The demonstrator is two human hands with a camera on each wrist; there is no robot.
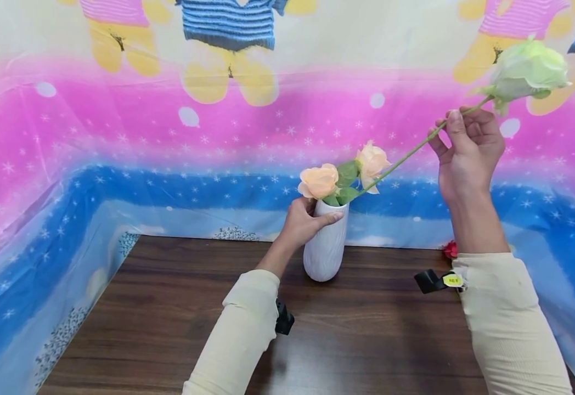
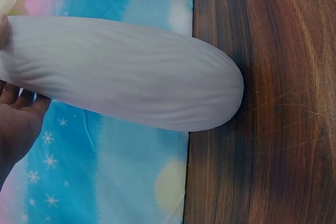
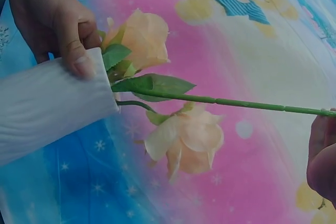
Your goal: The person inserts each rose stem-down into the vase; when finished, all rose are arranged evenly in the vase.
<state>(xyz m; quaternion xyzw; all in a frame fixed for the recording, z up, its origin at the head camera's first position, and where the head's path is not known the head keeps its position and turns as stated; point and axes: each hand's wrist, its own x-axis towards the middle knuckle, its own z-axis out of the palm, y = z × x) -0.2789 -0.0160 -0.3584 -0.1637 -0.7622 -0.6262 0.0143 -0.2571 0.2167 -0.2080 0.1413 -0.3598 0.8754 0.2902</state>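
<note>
A white ribbed vase (image 1: 324, 249) stands on the table, held near its rim by my left hand (image 1: 297, 222), thumb across the front. Two peach roses (image 1: 319, 182) with green leaves (image 3: 163, 85) rise from its mouth. Up to the right, my right hand (image 1: 470, 156) pinches the long green stem (image 1: 406, 156) of a pale green-white rose (image 1: 529, 71) just below the bloom. That stem slants down to the vase mouth; in the right wrist view its lower end passes the rim (image 3: 109, 80) among the leaves, and its tip is hidden.
Dark wood table (image 1: 179, 307) lies under the vase. A red flower (image 1: 449, 249) shows at the back right, partly covered by the right sleeve (image 1: 500, 296). Behind the table hangs a patterned pink and blue cloth (image 1: 248, 142).
</note>
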